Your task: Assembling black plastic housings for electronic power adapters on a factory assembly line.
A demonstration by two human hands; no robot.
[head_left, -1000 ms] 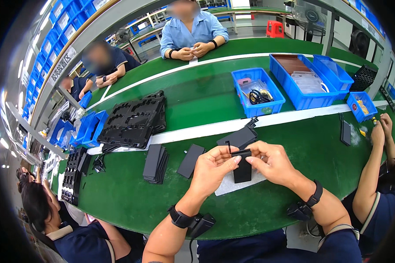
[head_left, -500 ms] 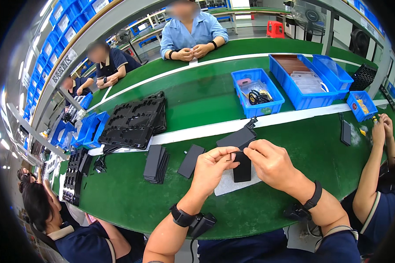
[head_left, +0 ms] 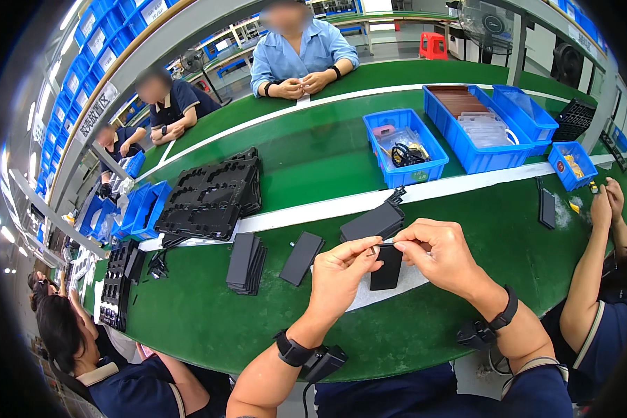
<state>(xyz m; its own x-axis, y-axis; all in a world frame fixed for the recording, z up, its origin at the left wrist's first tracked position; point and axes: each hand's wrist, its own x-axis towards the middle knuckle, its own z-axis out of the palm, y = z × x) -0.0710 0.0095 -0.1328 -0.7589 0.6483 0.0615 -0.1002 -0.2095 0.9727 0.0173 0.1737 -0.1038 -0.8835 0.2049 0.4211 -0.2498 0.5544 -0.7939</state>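
Both my hands meet over a black flat rectangular block (head_left: 385,272) near the front of the green table. My left hand (head_left: 341,275) pinches the left end of a thin dark strip at the block's upper edge. On the strip's other end, thumb and fingers of my right hand (head_left: 442,256) are closed. The fingertips partly hide the strip. Under the block lies a white cloth (head_left: 369,298). Behind my hands sits a stack of black flat blocks (head_left: 373,221); to the left are a single block (head_left: 302,258) and another stack (head_left: 244,265).
Black moulded trays (head_left: 209,195) are piled at the left, with more trays (head_left: 115,285) nearer. A blue bin (head_left: 411,174) with cables and a larger blue bin (head_left: 494,159) stand farther back. At the right, a co-worker's hands (head_left: 609,202) hold something small; others sit around the table.
My right hand has turned and its fingers have shifted slightly along the strip's right end. My left hand stays pinched at the other end. The whole view has shifted slightly.
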